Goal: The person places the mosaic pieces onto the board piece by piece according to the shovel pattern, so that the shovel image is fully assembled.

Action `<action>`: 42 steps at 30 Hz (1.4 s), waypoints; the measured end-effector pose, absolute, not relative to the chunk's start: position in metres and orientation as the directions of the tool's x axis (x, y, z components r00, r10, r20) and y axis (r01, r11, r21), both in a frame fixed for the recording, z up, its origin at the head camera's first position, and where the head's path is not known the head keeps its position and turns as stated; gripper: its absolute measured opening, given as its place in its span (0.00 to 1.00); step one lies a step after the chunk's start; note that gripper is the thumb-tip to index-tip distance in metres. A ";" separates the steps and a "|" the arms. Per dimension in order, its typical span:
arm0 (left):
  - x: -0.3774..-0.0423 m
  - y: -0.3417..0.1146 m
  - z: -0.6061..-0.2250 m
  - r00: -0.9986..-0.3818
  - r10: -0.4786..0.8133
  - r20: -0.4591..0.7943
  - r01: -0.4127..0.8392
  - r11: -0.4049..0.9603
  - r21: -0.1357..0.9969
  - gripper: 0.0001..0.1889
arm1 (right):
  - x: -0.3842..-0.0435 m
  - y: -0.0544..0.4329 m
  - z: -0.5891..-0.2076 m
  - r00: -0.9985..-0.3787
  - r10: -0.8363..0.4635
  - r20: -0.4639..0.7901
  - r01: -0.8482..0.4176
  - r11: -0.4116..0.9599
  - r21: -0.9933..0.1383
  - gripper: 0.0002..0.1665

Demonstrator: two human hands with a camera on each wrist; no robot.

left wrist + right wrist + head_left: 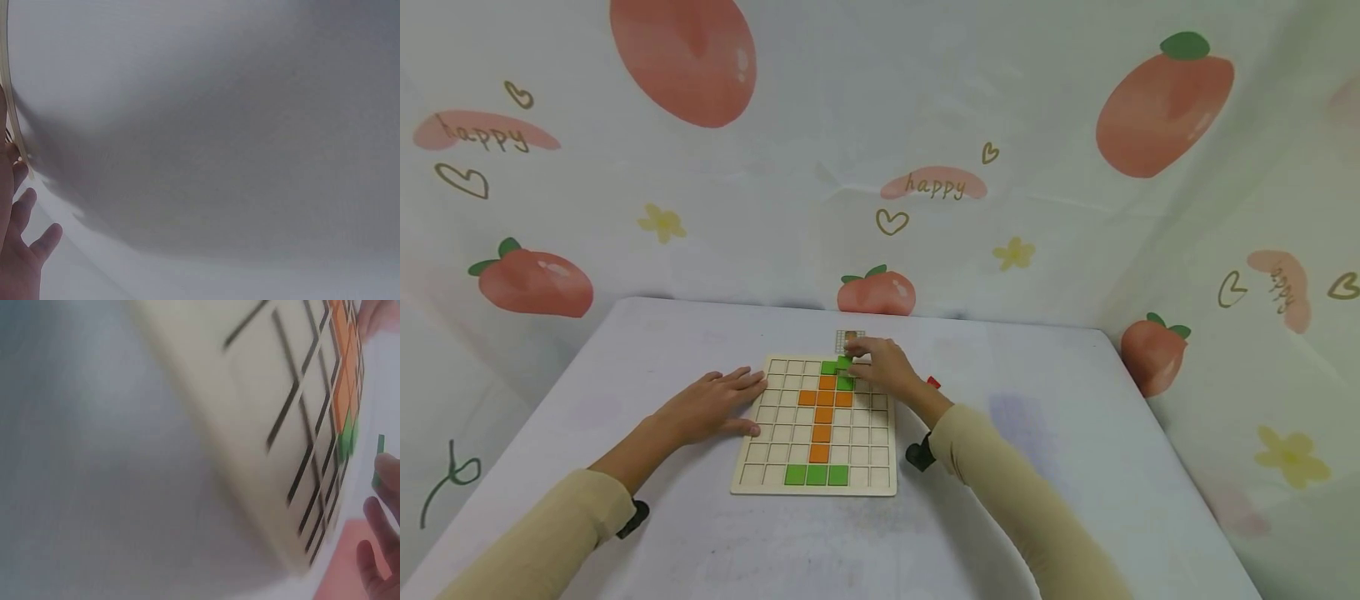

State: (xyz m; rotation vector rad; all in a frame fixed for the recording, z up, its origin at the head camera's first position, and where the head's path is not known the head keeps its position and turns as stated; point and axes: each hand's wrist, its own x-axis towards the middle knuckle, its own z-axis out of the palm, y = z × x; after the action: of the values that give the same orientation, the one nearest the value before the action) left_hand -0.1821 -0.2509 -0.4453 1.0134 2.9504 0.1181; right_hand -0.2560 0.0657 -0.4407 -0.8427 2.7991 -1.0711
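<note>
A pale wooden grid board (775, 433) lies on the table, with orange square tiles (823, 415) laid as a column with a short crossbar. A row of green tiles (816, 475) fills cells near the close edge, and more green ones sit at the column's far end. Fingers extended, my left hand (703, 408) rests against the board's left edge. Over the far rows, my right hand (887, 367) pinches a green tile (380, 450) between thumb and finger, held up off the board.
Just beyond the board lies a small printed grid card (841, 340), partly hidden by the right hand. A red piece (933, 382) lies beside the right forearm. The white table (760, 550) meets a patterned cloth backdrop at its far edge.
</note>
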 end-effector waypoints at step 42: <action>-0.182 -0.251 -0.441 -0.783 0.622 -0.001 0.619 0.780 0.093 0.41 | -0.242 0.017 -0.447 -0.792 -0.601 0.111 -0.551 0.623 -0.555 0.23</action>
State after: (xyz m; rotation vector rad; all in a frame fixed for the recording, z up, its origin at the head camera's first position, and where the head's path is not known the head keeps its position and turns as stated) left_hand -0.1824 -0.2506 -0.4410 1.0231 2.9339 0.1359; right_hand -0.2423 0.0170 -0.4470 -0.9788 2.7528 -0.8968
